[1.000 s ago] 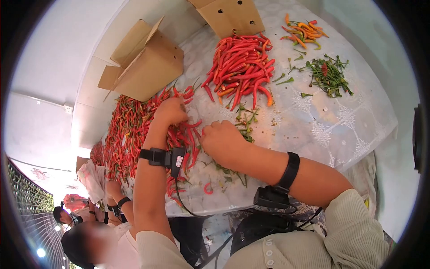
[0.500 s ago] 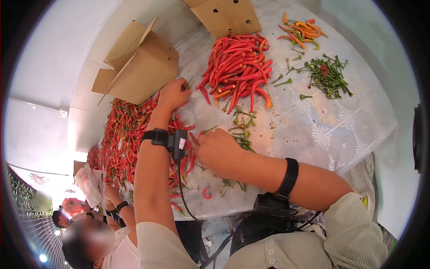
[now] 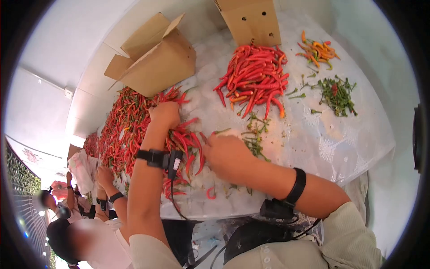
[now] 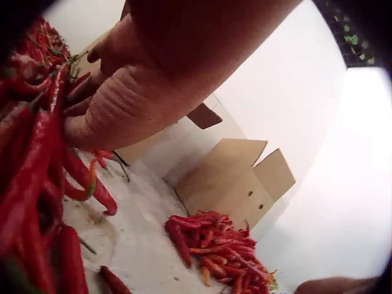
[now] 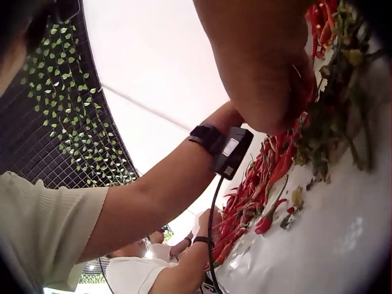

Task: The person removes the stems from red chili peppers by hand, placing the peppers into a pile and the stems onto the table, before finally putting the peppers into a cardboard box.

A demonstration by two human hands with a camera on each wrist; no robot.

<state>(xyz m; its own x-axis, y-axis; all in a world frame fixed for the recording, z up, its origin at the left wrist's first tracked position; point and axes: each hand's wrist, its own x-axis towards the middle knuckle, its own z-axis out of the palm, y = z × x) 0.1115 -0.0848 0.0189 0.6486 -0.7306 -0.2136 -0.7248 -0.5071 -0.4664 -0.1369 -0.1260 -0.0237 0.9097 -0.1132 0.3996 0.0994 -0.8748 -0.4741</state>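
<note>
My left hand [image 3: 165,115] reaches into the long heap of red chilies [image 3: 130,127], palm down. In the left wrist view its fingers bend in among chilies [image 4: 40,159]; I cannot tell whether they grip one. To its right, my right hand [image 3: 227,154] holds a red chili [image 5: 302,84] between bent fingers. A green stem [image 3: 222,131] shows just beyond its knuckles. Loose red chilies [image 3: 193,145] lie between the two hands, and cut green stems [image 3: 254,142] are strewn beyond the right hand.
Destemmed red chilies [image 3: 255,76] are piled before a cardboard box [image 3: 251,24]. An open cardboard box [image 3: 165,65] stands behind the heap. Farther right lie orange chilies [image 3: 319,51] and a stem pile [image 3: 338,96]. Another person [image 3: 96,237] works at the left.
My left hand went out beside the open box, then came back down into the heap. The right hand stays near the same chilies and stems. The head view has shifted a little.
</note>
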